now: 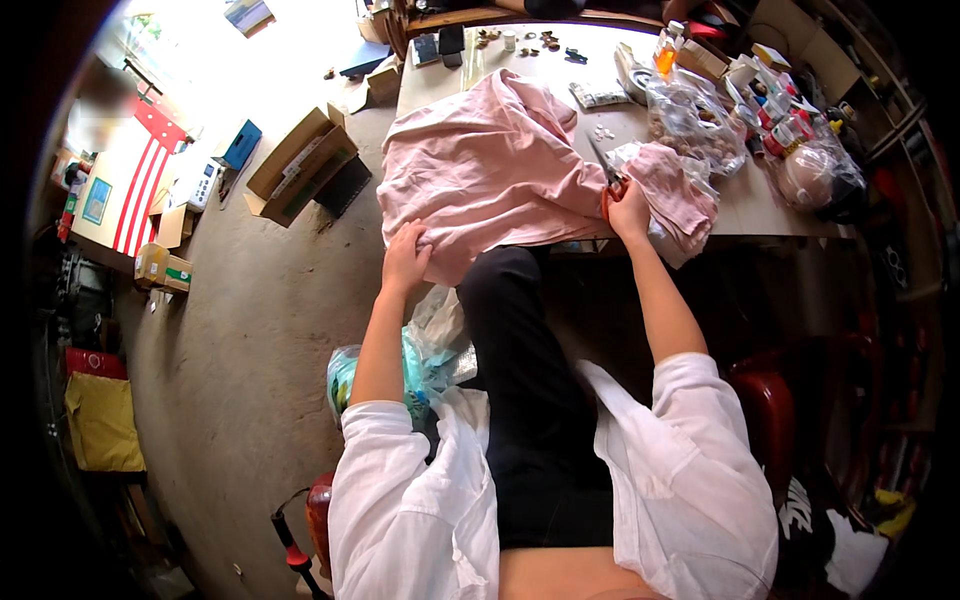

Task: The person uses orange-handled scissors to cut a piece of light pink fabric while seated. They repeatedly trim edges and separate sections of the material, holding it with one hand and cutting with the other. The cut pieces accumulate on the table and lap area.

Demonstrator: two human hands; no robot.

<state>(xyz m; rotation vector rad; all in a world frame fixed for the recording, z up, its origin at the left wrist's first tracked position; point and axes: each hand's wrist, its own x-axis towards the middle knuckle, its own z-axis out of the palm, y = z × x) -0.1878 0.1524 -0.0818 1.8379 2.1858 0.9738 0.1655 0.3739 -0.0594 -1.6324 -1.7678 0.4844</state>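
Note:
A large pink cloth [480, 165] lies in loose folds over the near part of the table, and its lower edge hangs past the table's front. At the cloth's lower left corner, my left hand [404, 260] is closed on the fabric, fingers on top. My right hand [629, 212] grips a pair of scissors [606, 178] by the orange handles. Their grey blades point away from me, just beyond the cloth's right side. Beside that hand, a smaller bundle of pink cloth [672, 190] sits partly on clear plastic at the table's front edge.
The pale table [600, 50] also bears plastic bags of small things [697, 120], an orange bottle [668, 48] and several small dark pieces. Open cardboard boxes [305, 165] stand on the floor to the left. A turquoise plastic bag [412, 370] lies beside my leg; a dark red chair [765, 400] is at right.

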